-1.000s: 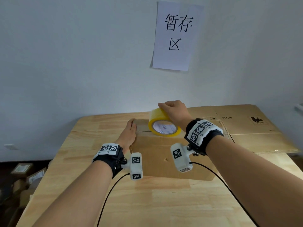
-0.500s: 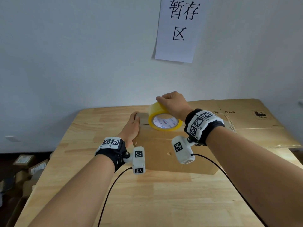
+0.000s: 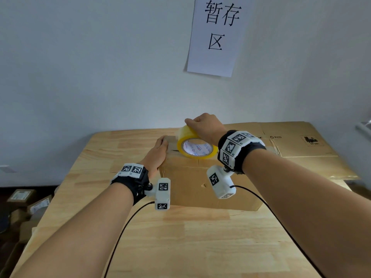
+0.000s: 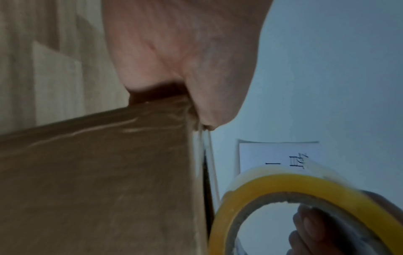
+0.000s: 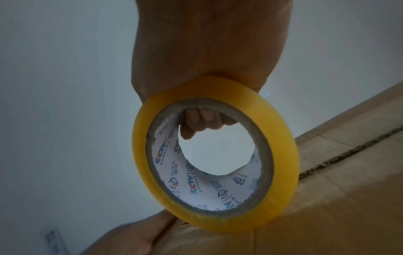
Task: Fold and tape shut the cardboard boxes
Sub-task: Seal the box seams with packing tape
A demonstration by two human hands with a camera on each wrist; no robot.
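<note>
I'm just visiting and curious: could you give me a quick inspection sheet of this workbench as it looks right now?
Surface: pale wooden table.
Job's things: closed cardboard box, centre seam showing; yellow tape roll on its top.
Clutter: flattened cardboard at the table's right rear.
Hands: left hand lies flat along the box's left top edge; right hand grips the roll.
Cables: black cables run from both wrist cameras.
Surroundings: paper sign on the wall; small boxes on the floor, left.

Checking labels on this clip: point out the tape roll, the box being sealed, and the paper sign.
tape roll (image 5: 281,143), right wrist view, yellow outer band.
box (image 3: 188,183), head view, front wall.
paper sign (image 3: 215,35), head view, sheet's middle.
</note>
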